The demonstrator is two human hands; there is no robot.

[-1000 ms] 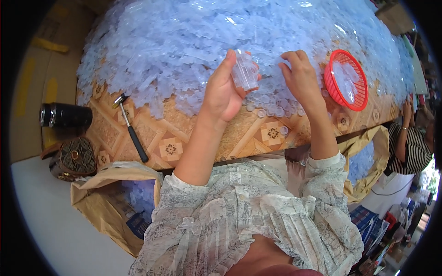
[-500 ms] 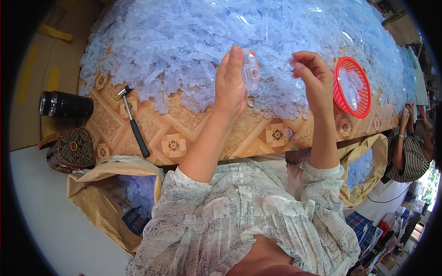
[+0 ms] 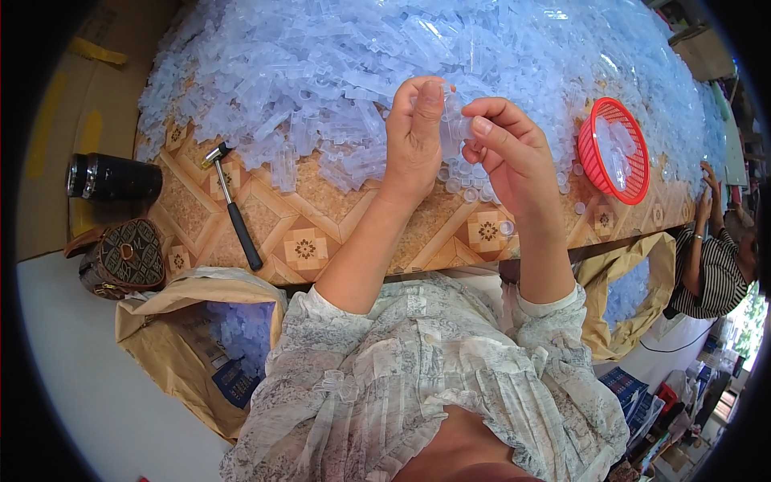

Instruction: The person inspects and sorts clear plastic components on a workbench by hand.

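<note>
Over the patterned table, my left hand [image 3: 414, 140] is closed round a clear plastic tube-like part [image 3: 451, 116], held upright with the thumb along its side. My right hand [image 3: 518, 157] has come up beside it. Its thumb and forefinger are pinched at the part's right side, on a small clear piece whose shape I cannot make out. Below the hands lie several small clear round caps [image 3: 470, 193], partly covered by my right hand. A large heap of clear, bluish plastic parts [image 3: 321, 72] spreads behind both hands.
A red plastic basket [image 3: 592, 161] with clear pieces stands to the right. At left are a hammer [image 3: 233, 209], a black flask [image 3: 120, 178] and a patterned bag [image 3: 128, 257]. Open paper sacks [image 3: 152, 337] flank me below the table edge. Another person [image 3: 711, 273] works at far right.
My right hand has moved left and slightly down, bringing its pinched fingers to the plastic part. My left hand has turned a little and stays closed round that part.
</note>
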